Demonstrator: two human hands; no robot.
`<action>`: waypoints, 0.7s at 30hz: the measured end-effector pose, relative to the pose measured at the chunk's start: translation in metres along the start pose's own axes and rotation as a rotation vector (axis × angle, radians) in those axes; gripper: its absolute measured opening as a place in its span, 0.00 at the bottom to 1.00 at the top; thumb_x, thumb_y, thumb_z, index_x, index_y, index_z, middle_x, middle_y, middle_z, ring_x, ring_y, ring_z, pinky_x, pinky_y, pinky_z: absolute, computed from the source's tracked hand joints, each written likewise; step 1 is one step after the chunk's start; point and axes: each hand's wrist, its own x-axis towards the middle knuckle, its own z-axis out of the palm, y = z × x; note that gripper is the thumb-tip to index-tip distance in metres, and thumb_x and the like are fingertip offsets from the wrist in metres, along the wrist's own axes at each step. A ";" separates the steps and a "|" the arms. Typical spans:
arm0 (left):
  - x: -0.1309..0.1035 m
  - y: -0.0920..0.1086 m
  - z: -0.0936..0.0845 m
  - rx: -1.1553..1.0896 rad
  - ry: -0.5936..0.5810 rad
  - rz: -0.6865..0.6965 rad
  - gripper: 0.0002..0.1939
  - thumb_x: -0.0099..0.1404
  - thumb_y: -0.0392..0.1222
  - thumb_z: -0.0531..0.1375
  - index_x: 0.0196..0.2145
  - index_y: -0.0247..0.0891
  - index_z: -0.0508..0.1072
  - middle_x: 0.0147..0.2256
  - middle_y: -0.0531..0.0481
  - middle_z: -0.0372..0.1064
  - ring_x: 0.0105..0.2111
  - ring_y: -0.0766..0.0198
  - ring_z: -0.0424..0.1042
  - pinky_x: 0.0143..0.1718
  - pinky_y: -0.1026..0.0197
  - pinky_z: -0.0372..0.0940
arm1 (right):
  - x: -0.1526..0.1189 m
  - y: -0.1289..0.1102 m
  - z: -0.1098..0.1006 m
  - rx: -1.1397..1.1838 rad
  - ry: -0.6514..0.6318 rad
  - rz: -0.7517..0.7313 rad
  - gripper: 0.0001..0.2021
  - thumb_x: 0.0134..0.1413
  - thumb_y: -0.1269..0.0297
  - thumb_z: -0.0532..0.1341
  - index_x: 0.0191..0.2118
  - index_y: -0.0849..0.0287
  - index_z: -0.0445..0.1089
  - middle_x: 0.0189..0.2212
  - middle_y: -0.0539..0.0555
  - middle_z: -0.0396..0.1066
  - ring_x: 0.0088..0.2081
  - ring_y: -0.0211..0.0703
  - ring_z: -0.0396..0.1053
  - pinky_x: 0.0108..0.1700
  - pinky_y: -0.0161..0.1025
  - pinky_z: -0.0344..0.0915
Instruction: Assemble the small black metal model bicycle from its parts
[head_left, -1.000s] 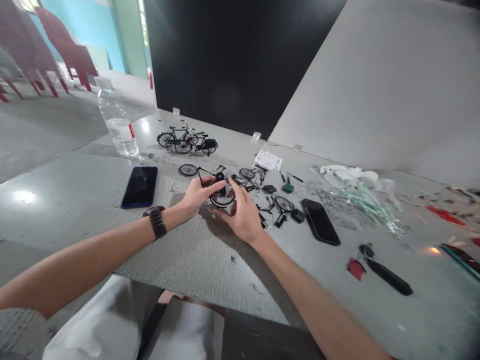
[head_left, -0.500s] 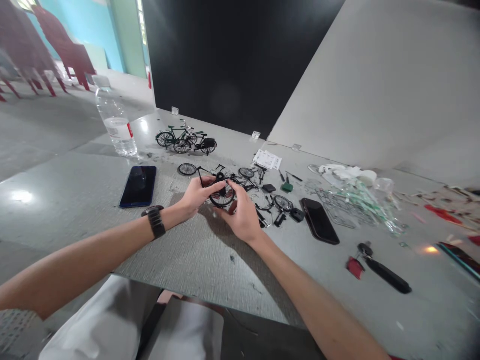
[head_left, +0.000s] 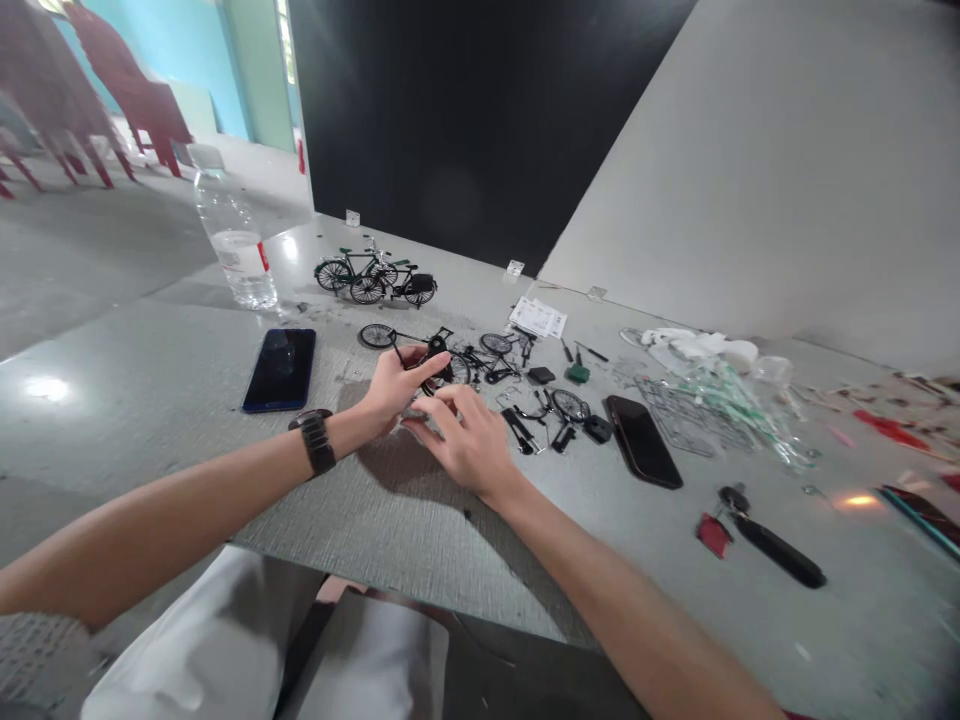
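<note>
So the left hand is pinching a black mini bike piece with a spoked wheel between thumb and fingers, pretty much mid-frame. The right hand is hovering just below that wheel, fingers loosely curled and partway open; can't tell if it's gripping anything tiny. Loose bike parts are lying on the desk right of center, and two mini bikes are standing upper left of center.

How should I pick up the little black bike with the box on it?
Maybe pinch the box, coming from the right. It's chunky and sits at the right end of the upright black bike, while the green bike crowds behind its left end.
</note>
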 end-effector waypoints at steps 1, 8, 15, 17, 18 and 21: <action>0.000 -0.001 0.000 0.006 0.000 0.010 0.25 0.56 0.54 0.70 0.22 0.39 0.60 0.22 0.58 0.52 0.23 0.71 0.52 0.24 0.63 0.50 | 0.001 -0.001 0.000 -0.005 0.002 -0.011 0.08 0.69 0.57 0.59 0.46 0.53 0.73 0.38 0.55 0.71 0.40 0.43 0.69 0.33 0.38 0.62; 0.001 -0.003 0.004 0.057 -0.004 0.022 0.22 0.56 0.54 0.69 0.24 0.38 0.63 0.24 0.57 0.55 0.25 0.69 0.55 0.26 0.63 0.53 | 0.002 -0.003 0.000 -0.019 0.015 -0.042 0.08 0.70 0.62 0.58 0.43 0.52 0.75 0.36 0.52 0.72 0.35 0.39 0.67 0.32 0.37 0.58; 0.000 0.000 0.004 0.076 -0.007 0.025 0.21 0.57 0.54 0.69 0.24 0.38 0.64 0.24 0.57 0.54 0.25 0.69 0.54 0.26 0.62 0.51 | 0.002 -0.004 -0.001 -0.006 -0.001 -0.077 0.07 0.70 0.63 0.57 0.43 0.52 0.74 0.36 0.52 0.72 0.36 0.39 0.68 0.29 0.37 0.54; 0.001 -0.001 0.003 0.067 0.002 0.013 0.21 0.57 0.54 0.69 0.24 0.38 0.64 0.24 0.57 0.54 0.25 0.69 0.54 0.26 0.62 0.51 | 0.002 -0.004 -0.001 -0.011 0.001 -0.085 0.07 0.70 0.63 0.58 0.45 0.52 0.73 0.37 0.53 0.73 0.38 0.39 0.68 0.29 0.37 0.54; 0.001 -0.001 0.003 0.060 0.004 0.007 0.21 0.56 0.54 0.70 0.24 0.38 0.64 0.24 0.57 0.54 0.25 0.69 0.54 0.26 0.62 0.51 | 0.002 -0.004 0.000 -0.017 -0.002 -0.083 0.06 0.70 0.63 0.58 0.45 0.52 0.73 0.38 0.52 0.73 0.38 0.39 0.69 0.29 0.37 0.54; 0.002 -0.004 0.003 0.061 0.004 0.025 0.22 0.57 0.54 0.69 0.23 0.39 0.63 0.23 0.57 0.54 0.24 0.69 0.53 0.25 0.63 0.50 | 0.002 -0.003 0.002 -0.061 -0.001 -0.084 0.07 0.70 0.64 0.57 0.46 0.52 0.73 0.38 0.52 0.74 0.38 0.39 0.69 0.29 0.38 0.55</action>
